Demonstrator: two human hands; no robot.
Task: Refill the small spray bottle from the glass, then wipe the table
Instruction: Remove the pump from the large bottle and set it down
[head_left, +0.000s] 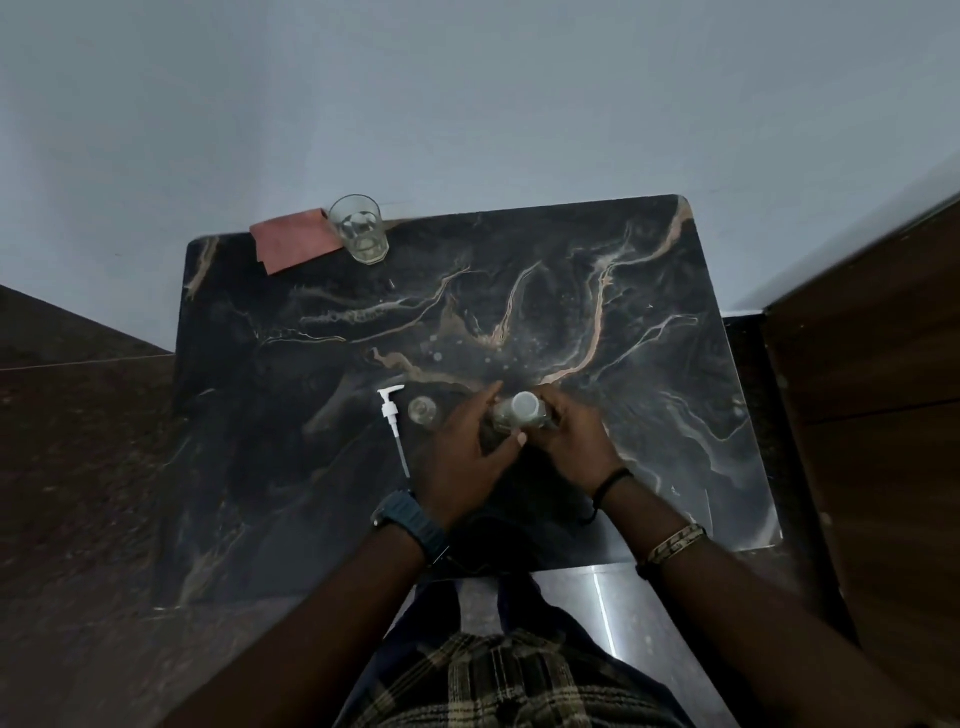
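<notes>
A small clear spray bottle (521, 412) with a white top stands on the dark marble table (649, 364), near the front middle. My right hand (571, 441) wraps around its right side. My left hand (467, 447) touches its left side, thumb low at the front. A drinking glass (358, 228) stands at the back left corner with a little liquid in the bottom. Beside it lies a reddish cloth (293, 241), partly under the glass. A white pump head with its tube (393, 423) lies flat to the left of my hands. A small clear round cap (422, 409) sits next to it.
Small droplets (467, 358) speckle the tabletop behind the bottle. A grey wall runs along the table's far edge. A dark wooden panel (883, 415) stands to the right, and brown floor lies to the left. The table's front edge is close to my body.
</notes>
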